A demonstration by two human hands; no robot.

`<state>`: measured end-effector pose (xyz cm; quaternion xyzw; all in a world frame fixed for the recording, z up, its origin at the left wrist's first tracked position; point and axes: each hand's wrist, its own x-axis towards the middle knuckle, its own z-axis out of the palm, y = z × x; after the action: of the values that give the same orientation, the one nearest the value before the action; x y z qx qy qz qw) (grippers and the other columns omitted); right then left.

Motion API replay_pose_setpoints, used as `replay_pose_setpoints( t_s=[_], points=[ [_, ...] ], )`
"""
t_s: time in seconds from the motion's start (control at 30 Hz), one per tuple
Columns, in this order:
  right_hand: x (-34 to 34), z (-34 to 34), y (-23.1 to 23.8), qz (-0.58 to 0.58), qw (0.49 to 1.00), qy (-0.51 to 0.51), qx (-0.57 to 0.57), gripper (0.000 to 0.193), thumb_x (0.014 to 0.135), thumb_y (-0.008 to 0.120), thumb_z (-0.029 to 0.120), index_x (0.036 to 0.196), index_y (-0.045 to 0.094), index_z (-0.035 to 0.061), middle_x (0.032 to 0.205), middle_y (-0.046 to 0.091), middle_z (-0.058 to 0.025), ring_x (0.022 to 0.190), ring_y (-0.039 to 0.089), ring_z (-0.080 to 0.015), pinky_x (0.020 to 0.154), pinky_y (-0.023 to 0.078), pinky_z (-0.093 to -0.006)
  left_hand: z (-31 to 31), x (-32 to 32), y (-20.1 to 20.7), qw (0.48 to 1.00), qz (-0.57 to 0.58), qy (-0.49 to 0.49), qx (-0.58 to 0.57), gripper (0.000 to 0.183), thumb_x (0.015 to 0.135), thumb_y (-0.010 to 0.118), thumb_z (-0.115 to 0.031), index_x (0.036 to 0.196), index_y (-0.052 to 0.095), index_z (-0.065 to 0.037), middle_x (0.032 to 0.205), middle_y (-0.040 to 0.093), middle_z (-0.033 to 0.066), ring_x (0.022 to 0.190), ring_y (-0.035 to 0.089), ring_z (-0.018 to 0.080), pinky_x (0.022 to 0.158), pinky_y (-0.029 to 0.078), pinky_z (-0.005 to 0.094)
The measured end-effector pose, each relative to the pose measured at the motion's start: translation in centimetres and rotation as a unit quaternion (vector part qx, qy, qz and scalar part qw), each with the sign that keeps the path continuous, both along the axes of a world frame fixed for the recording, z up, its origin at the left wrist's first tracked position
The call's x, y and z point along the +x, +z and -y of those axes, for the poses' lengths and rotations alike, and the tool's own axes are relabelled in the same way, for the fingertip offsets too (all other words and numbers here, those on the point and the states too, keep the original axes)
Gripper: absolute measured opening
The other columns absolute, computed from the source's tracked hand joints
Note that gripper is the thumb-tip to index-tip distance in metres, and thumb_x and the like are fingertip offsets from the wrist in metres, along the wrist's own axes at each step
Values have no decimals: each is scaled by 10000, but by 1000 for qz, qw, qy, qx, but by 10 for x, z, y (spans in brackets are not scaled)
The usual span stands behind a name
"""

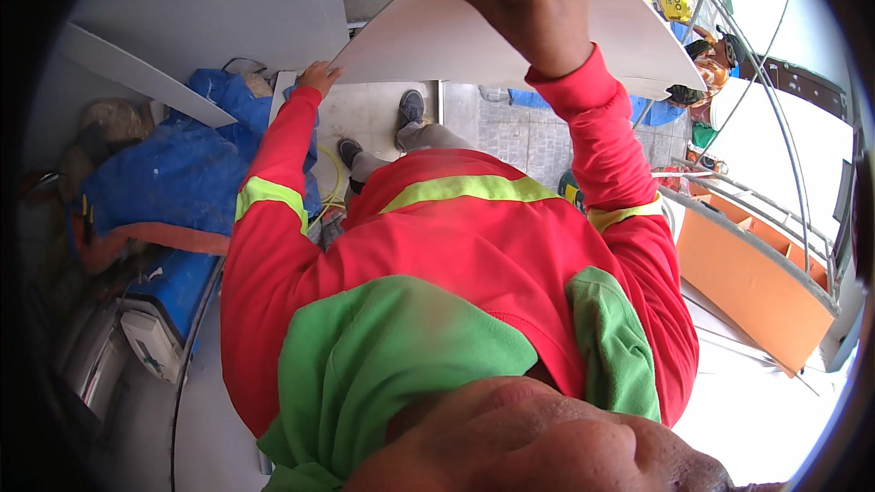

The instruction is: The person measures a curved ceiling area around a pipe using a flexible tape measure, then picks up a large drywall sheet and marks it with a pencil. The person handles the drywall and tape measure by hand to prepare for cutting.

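Note:
A long white board [456, 41] stretches across in front of me, its far corner tilting toward the right. My right hand [538, 5] is raised and closed over the board's upper edge, with the thumb on the near face and the fingers bent over the top. Lower down, my left hand [317, 79] grips the board's left end at its corner. The fingers behind the board are partly hidden. Both of my arms are in red sleeves with yellow-green bands.
At the left lie a blue tarp [173, 182] and a blue case [173, 282] beside a leaning white panel [146, 77]. An orange cabinet [747, 282] and a metal frame [775, 100] stand at the right. A yellow hose [328, 187] runs near my feet on the tiled floor [510, 137].

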<state>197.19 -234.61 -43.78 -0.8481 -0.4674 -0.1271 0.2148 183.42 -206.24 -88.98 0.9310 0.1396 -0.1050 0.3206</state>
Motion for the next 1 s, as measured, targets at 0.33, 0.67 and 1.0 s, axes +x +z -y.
replay_pose_setpoints(
  t_s=[0.33, 0.67, 1.0],
  points=[
    [-30, -164, -147, 12, 991, 114, -68, 135, 865, 702, 236, 905, 744, 115, 951, 720, -74, 909, 717, -245, 671, 597, -365, -19, -12, 180, 963, 166, 159, -140, 483, 829, 847, -248, 1216, 667, -22, 1074, 735, 137, 1019, 716, 282, 890, 554, 377],
    [-54, -198, -166, -33, 984, 134, -110, 414, 863, 740, 421, 1063, 716, 59, 1094, 678, -107, 968, 703, -288, 763, 595, -414, -55, -42, 93, 824, 243, 264, -439, 158, 850, 802, -28, 962, 694, -57, 918, 688, -12, 874, 628, 81, 804, 511, 268],
    [117, -11, -203, -153, 959, -75, -225, 449, 805, 821, 448, 1096, 698, 129, 1066, 673, -38, 959, 713, -281, 787, 576, -419, -104, 11, 57, 830, 211, 259, -447, 190, 896, 818, -193, 956, 675, -84, 952, 694, -7, 894, 617, 94, 814, 487, 267]
  ],
)
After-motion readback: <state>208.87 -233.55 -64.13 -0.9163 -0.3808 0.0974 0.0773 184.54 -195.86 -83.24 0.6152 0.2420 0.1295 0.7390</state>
